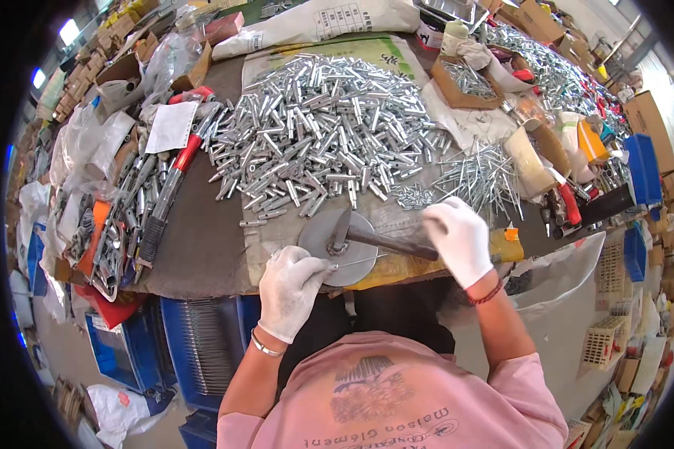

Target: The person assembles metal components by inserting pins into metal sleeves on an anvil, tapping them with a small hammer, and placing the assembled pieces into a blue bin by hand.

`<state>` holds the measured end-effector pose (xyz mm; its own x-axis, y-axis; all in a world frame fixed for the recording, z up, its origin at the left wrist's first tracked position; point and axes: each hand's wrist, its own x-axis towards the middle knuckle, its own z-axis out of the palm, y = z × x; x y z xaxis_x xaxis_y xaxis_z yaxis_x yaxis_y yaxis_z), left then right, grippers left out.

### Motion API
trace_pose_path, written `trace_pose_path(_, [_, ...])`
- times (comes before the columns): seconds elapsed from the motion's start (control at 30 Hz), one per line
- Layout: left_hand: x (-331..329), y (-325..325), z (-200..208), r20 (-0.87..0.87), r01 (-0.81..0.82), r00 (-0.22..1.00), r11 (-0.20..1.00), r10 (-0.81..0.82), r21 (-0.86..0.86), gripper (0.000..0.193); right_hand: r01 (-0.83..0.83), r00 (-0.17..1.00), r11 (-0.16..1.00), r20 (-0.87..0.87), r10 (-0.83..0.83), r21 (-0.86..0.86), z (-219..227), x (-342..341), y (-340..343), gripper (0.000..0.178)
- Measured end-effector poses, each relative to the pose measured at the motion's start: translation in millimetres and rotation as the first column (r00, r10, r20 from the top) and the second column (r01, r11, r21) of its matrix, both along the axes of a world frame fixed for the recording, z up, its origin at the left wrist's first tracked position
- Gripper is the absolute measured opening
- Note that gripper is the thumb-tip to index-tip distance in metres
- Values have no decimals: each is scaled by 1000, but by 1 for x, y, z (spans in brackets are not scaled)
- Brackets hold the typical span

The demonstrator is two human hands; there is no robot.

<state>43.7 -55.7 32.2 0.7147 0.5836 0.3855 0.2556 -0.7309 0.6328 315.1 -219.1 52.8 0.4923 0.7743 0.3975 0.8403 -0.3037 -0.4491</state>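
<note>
A thin metal rod (pixel 361 261) is pinched near one end between the thumb and fingertips of the gloved left hand (pixel 290 290), and its free end is pointed toward the right hand (pixel 458 241) across the near part of a round metal plate (pixel 317 233). The right hand's fingers are curled, but whether anything is pinched in them cannot be told. Between the hands a hammer (pixel 391 242) is laid, its head over the plate and the end of its handle just beside the right hand — whether it is touched is unclear. From here the rod could most easily be lost: it is gripped at one end only, by smooth glove cloth, so it could be tipped or let slip, and the lap lies close below the left hand. The hammer could be nudged by the right wrist, since its handle sticks out past the plate, and the rod or the left fingertips might then be knocked. If the hammer were swung with the left fingers placed as they are, they could be struck. Beyond the right hand, small metal pieces (pixel 414 197) lie close to a heap of long nails (pixel 483 179) — with gloved fingers, the wrong piece could be picked up, or several at once.
</note>
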Motion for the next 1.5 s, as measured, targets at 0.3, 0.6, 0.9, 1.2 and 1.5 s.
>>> trace_pose_path(0.3, [4, 1, 2, 7, 15, 1000, 1000, -15, 13, 14, -118, 991, 987, 51, 124, -109, -8, 26, 13, 3])
trace_pose_path(0.6, [2, 0, -2, 41, 2, 999, 1000, -2, 12, 15, -187, 900, 928, 324, 293, -322, -13, 19, 38, 3])
trace_pose_path(0.9, [-1, 0, -4, -14, -20, 1000, 1000, 20, 3, 15, -236, 961, 970, -164, 224, -52, 13, -14, 42, 10])
trace_pose_path(1.2, [1, 3, -9, 23, 11, 1000, 999, -12, 37, 17, -469, 856, 859, -131, 499, 206, -13, -89, 53, 15])
trace_pose_path(1.5, [-3, 1, -9, 46, 0, 999, 999, -1, 33, 23, -467, 860, 871, -150, 488, 154, -19, -95, 53, 15])
